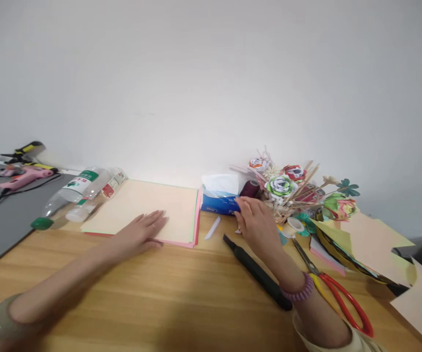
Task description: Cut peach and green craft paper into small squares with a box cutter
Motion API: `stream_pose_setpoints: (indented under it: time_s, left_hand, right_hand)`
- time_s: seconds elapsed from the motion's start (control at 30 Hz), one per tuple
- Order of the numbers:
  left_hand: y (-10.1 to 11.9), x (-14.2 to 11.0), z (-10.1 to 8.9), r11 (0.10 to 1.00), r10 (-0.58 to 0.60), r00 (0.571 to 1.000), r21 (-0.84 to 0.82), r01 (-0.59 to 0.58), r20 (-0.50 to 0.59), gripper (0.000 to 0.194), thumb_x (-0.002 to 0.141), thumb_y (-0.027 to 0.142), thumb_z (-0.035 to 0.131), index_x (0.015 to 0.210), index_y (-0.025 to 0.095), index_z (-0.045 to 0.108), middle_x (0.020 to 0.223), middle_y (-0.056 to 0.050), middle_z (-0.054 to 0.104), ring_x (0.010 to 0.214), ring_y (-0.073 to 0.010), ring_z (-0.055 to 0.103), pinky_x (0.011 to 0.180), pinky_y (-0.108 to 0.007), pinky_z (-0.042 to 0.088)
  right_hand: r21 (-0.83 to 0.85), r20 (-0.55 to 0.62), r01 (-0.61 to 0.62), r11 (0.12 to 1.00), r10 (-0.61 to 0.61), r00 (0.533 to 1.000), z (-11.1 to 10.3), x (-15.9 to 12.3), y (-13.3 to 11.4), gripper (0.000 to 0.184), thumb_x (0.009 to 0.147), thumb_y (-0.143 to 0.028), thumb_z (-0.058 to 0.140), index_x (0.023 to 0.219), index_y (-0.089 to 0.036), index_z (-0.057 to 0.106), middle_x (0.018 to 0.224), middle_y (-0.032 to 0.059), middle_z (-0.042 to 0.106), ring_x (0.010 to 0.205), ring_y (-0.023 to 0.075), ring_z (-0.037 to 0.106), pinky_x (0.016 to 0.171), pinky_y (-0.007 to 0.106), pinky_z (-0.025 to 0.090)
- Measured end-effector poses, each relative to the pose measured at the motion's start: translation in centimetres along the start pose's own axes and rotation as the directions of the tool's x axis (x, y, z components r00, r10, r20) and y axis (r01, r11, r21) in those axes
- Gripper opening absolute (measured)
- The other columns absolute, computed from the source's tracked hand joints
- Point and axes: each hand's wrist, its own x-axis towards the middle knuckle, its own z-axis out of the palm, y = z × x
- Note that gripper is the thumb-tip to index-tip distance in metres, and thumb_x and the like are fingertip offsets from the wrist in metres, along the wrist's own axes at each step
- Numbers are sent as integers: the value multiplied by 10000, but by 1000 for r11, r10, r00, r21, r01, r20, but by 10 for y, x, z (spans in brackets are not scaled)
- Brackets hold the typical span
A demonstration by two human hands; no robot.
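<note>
- Landmark: paper stack (152, 198), flat on the wooden surface (130, 308); cream sheet on top, green, pink and red edges peeking out on its right side.
- Left hand (141, 231): palm down on the stack's near edge, fingers extended, gripping nothing.
- Right hand (258, 222): right of the stack, by the tissue pack (216, 203), fingers half curled. No object visible in it; can't tell if fingertips touch the pack or pinch something hidden.
- Handling, my read: single sheets light, bendy, easy to crease; whole stack heavier and stiffer. Sheets probably slide on each other, edges already uneven.
- Grip: pinch the near right corner for one sheet; both side edges for the lot. Flat palm pressure avoids dents.
- Watch: paper strip (213, 228) and dark-handled tool (258, 275) right of the stack; the strip looks flimsy.
</note>
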Motion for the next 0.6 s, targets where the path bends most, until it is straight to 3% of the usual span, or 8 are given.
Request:
stream_pose_setpoints:
  time_s: [0.1, 0.2, 0.4, 0.6]
  left_hand:
    - [-8, -1, 4, 996, -48, 999, -75, 47, -9, 622, 876, 487, 477, 1398, 183, 330, 1487, -125, 239, 1370, -275, 218, 1075, -500, 218]
    - [-10, 2, 1, 978, -69, 998, -198, 65, -12, 597, 842, 470, 534, 1354, 191, 410, 1471, -115, 291, 1365, -264, 237, 1086, -497, 180]
    - [-17, 6, -6, 936, -77, 997, -345, 73, 1, 534, 824, 510, 531, 1280, 234, 509, 1389, -64, 445, 1313, -238, 357, 1101, -469, 159]
    - [-19, 5, -5, 858, -173, 983, -500, 117, -66, 528, 881, 563, 362, 1139, 188, 631, 1303, -80, 537, 1235, -240, 466, 1085, -395, 237]
  right_hand:
    - [115, 79, 142, 983, -151, 985, 2, 2, -36, 269, 920, -198, 398, 1079, -168, 612, 1065, 95, 628, 995, 199, 549, 884, 341, 421]
    - [209, 155, 200, 957, -234, 960, 15, 0, -63, 190, 890, -174, 459, 933, -178, 644, 902, 55, 657, 877, 172, 591, 789, 290, 457]
    - [314, 205, 113, 943, -183, 961, 33, -3, -83, 167, 865, -184, 523, 1005, -166, 613, 1008, 67, 646, 943, 180, 587, 800, 297, 463]
    - [380, 203, 54, 923, -140, 969, 37, -1, -89, 210, 864, -173, 516, 1063, -163, 582, 1070, 75, 623, 994, 190, 556, 841, 318, 456]
